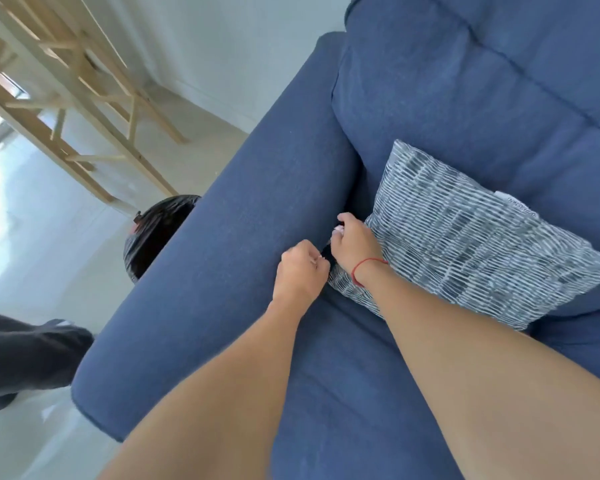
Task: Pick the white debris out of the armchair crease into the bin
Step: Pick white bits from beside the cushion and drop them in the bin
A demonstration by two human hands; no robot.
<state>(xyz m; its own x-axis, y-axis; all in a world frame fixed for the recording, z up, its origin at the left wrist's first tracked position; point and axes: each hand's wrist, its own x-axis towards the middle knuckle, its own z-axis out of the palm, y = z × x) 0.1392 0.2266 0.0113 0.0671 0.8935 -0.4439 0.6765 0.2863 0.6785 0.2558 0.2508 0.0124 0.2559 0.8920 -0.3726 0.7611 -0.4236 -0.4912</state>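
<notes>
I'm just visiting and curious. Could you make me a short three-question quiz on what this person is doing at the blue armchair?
1. True or false: the patterned cushion lies on the floor.
2. Which wrist wears the red string bracelet? A) left B) right C) neither
3. Fill in: the black-lined bin stands on the floor beyond the chair's ______.

Key:
1. False; it lies on the armchair seat.
2. B; the right hand reaches into the crease, with the left hand curled closed beside it.
3. Armrest.

blue armchair (343, 393) | seat: patterned cushion (465, 237) resting against backrest
</notes>
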